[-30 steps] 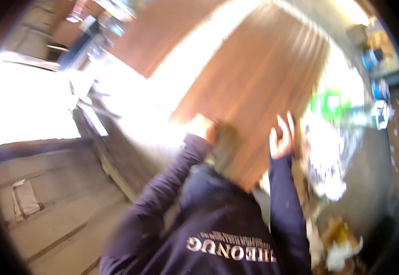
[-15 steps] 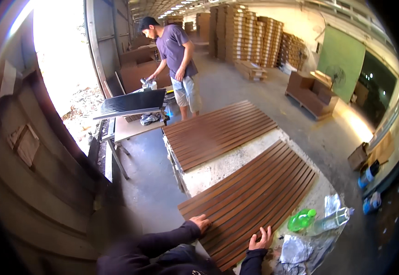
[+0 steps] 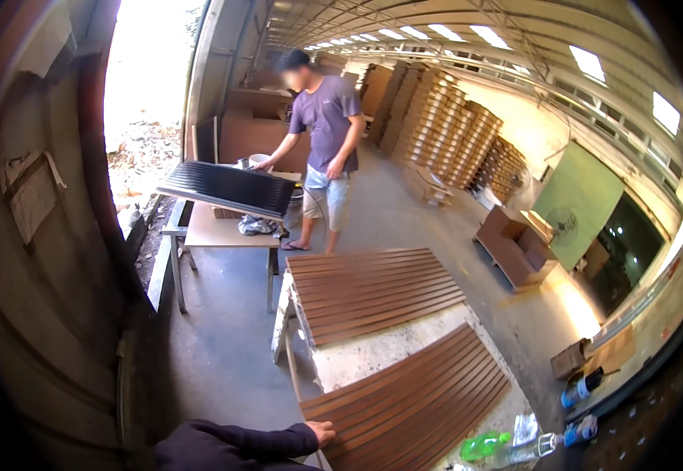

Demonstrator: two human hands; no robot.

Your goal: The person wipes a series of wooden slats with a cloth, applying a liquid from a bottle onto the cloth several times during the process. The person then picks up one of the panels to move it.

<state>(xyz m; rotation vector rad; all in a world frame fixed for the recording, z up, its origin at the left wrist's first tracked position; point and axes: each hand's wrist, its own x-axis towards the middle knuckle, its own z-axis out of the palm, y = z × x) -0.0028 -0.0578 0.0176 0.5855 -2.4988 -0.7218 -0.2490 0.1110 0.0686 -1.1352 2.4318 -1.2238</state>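
My left hand [image 3: 322,433] is at the left edge of the nearer brown slatted panel [image 3: 412,400]. Its fingers are bent and closed over that edge; their undersides are hidden. The panel lies flat on a pale, paint-spotted worktable [image 3: 388,349], its lower part cut off by the frame. A second brown slatted panel [image 3: 373,294] lies beyond it, with a strip of tabletop between the two. My right hand is out of the picture. Right of the near panel, a green bottle [image 3: 484,446] and a clear bottle [image 3: 526,451] lie on the table beside crumpled white material [image 3: 525,429].
A person [image 3: 327,129] stands beyond, one hand over a dark ribbed panel [image 3: 231,187] on a stand. A corrugated wall [image 3: 59,298] runs along my left. Stacked cartons [image 3: 443,118] and a brown sofa-shaped frame [image 3: 514,247] stand farther back on the right.
The view has tilted up, so the tables sit lower in the picture. My right hand, earlier spread on the near panel, has left the view. My left hand stays at the panel's left edge.
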